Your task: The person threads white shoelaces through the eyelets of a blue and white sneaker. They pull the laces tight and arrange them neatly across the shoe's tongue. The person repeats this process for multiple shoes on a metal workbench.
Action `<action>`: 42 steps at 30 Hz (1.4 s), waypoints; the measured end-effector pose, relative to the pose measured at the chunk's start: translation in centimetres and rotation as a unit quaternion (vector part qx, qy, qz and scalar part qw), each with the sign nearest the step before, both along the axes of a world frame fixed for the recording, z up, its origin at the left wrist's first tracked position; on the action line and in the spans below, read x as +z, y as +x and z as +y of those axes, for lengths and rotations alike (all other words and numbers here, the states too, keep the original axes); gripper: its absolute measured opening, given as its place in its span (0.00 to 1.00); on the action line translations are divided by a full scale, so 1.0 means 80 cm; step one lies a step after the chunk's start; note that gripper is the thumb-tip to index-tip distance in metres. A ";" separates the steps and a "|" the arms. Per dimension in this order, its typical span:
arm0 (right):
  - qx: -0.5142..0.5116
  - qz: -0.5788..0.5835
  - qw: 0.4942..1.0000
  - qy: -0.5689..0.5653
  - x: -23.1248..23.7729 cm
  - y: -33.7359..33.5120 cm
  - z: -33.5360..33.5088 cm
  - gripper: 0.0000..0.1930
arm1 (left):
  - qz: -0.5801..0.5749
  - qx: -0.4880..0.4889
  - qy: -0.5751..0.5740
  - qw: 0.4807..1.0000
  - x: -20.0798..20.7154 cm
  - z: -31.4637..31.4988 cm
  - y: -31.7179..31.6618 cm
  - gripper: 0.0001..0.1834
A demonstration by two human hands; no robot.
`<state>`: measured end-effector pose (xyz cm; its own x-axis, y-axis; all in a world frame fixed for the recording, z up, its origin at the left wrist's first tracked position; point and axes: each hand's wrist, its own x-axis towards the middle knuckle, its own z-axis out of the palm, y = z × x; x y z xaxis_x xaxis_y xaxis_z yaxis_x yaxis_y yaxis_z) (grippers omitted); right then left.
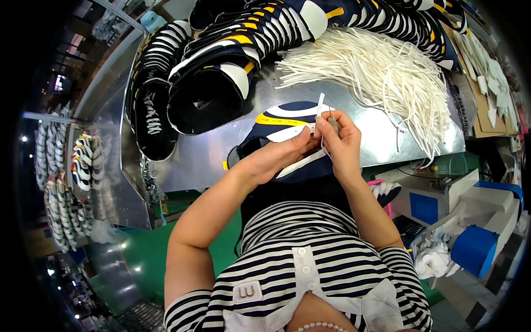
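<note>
Near the front edge of the metal table lies a navy shoe upper (293, 108) with yellow and white stripes. My left hand (285, 152) is closed on it, the thumb lying along the white part. My right hand (342, 141) pinches a white flat shoelace (321, 105) at the upper's right side; one end of the lace sticks up past the fingers and another length hangs below. A small tool with a thin metal tip (332, 117) seems tucked in the right fingers, mostly hidden by them.
A large pile of white laces (376, 77) covers the table's right back. Nested rows of shoe uppers (221, 61) curve across the far side, with a dark row (155, 105) at the left. A white and blue machine (475, 221) stands at the right. Bundled uppers (66, 210) hang at far left.
</note>
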<state>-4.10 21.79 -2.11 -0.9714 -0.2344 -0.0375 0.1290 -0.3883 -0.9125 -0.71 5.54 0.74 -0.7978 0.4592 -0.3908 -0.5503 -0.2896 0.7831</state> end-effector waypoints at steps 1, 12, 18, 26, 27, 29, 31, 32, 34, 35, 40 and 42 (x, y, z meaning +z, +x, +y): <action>0.004 0.010 1.000 0.002 0.009 0.005 0.002 0.05 | -0.004 0.001 0.017 1.000 -0.002 -0.003 0.001 0.41; 0.124 -0.043 0.986 0.105 0.034 0.044 0.000 0.05 | 0.025 0.207 0.002 0.978 0.003 -0.018 0.036 0.19; 0.150 0.019 0.964 0.220 0.037 0.043 -0.003 0.05 | 0.062 0.259 -0.085 0.960 0.008 -0.020 0.049 0.15; 0.097 0.074 0.970 0.211 0.044 0.051 -0.001 0.09 | 0.102 0.263 -0.119 0.952 0.010 -0.018 0.048 0.13; 0.103 0.081 0.966 0.223 0.041 0.048 0.001 0.09 | 0.102 0.262 -0.124 0.952 0.010 -0.016 0.048 0.13; 0.113 0.064 0.963 0.236 0.043 0.044 0.005 0.09 | 0.100 0.260 -0.133 0.951 0.009 -0.014 0.046 0.12; 0.126 0.050 0.960 0.244 0.046 0.038 0.008 0.09 | 0.112 0.256 -0.147 0.949 0.006 -0.012 0.044 0.12; 0.134 0.045 0.959 0.247 0.046 0.035 0.011 0.09 | 0.123 0.255 -0.158 0.946 0.008 -0.009 0.045 0.12; 0.148 0.033 0.953 0.263 0.050 0.026 0.014 0.09 | 0.288 0.211 -0.276 0.892 0.002 -0.014 0.045 0.14; 0.155 0.028 0.948 0.275 0.054 0.020 0.015 0.09 | 0.416 0.129 -0.456 0.776 0.001 -0.019 0.046 0.15; 0.152 0.216 0.882 0.391 0.032 0.009 -0.009 0.08 | 0.523 0.109 -0.590 0.606 -0.023 -0.018 0.067 0.18; 0.164 0.151 0.871 0.437 0.035 0.006 -0.017 0.08 | 0.404 0.079 -0.543 0.732 -0.034 -0.009 0.059 0.21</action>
